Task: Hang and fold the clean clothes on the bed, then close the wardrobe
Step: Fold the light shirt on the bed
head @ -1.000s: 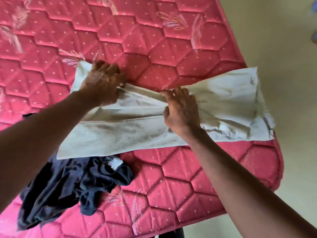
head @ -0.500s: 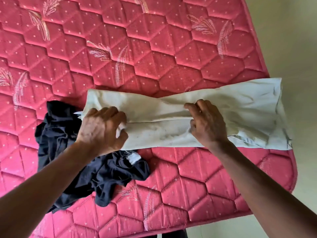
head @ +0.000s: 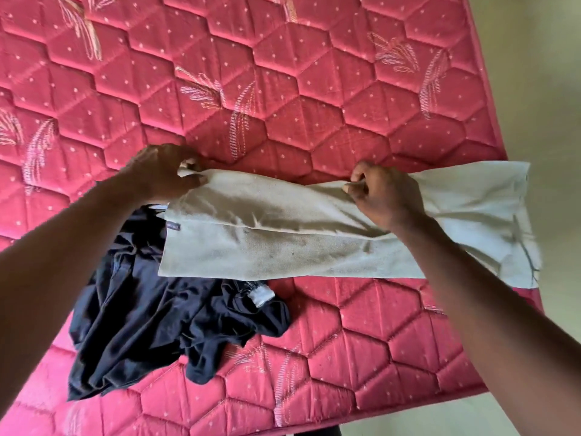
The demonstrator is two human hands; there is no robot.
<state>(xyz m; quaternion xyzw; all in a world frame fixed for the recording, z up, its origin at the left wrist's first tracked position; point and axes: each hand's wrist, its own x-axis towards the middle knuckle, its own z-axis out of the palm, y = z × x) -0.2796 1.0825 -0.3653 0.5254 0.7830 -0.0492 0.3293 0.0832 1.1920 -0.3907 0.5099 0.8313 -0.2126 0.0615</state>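
A long off-white garment [head: 283, 243], folded lengthwise, lies across the pink quilted mattress [head: 283, 105]. Its right end hangs over the mattress's right edge. My left hand [head: 166, 173] pinches the garment's far left corner. My right hand [head: 383, 196] grips its far edge near the middle, fingers closed on the cloth. A crumpled dark navy garment [head: 151, 322] lies on the mattress below my left hand, partly under the white garment's left end. The wardrobe is out of view.
The mattress's right edge and near edge border a pale floor [head: 553, 89]. A small white tag [head: 261, 294] shows on the navy garment. A dark object [head: 317, 432] peeks out below the mattress's near edge.
Both hands moved from the garment's near fold to its far edge and now pinch it. The white garment has shifted right and sits over the navy garment's upper part.
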